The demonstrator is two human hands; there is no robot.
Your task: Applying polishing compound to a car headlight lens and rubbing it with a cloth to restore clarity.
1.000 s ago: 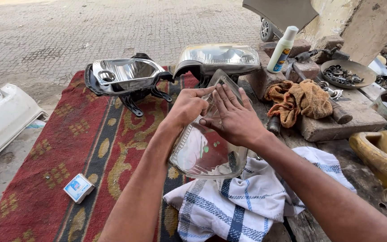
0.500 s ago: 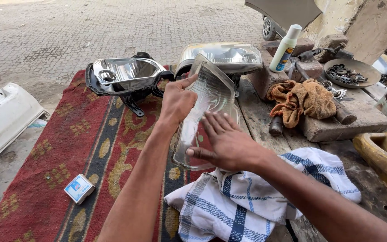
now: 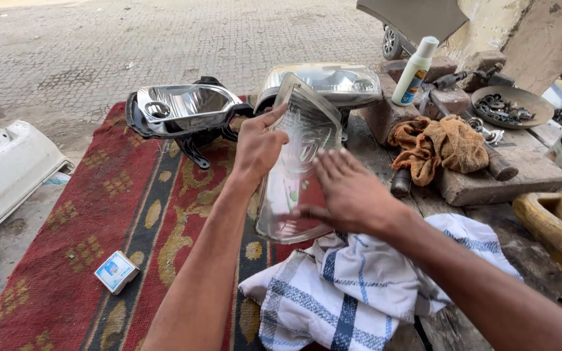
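My left hand [image 3: 256, 148] grips the upper left edge of a clear headlight lens [image 3: 297, 162] and holds it upright on its lower end over a red patterned rug [image 3: 99, 214]. My right hand [image 3: 349, 192] lies flat with its fingers spread against the lens's right face. A white and blue checked cloth [image 3: 352, 292] lies just below the lens. Behind it sit a chrome headlight reflector housing [image 3: 180, 110] and a second complete headlight [image 3: 326, 81].
An orange-brown rag [image 3: 440, 144] lies on a stone block at right, beside a white bottle [image 3: 414, 70] and a dish of small metal parts [image 3: 505, 107]. A small blue-and-white box [image 3: 116, 272] sits on the rug. A white body panel [image 3: 1, 169] lies at left.
The lens has been raised from lying low under both hands to standing upright. My right hand has slid from its top down to its right face.
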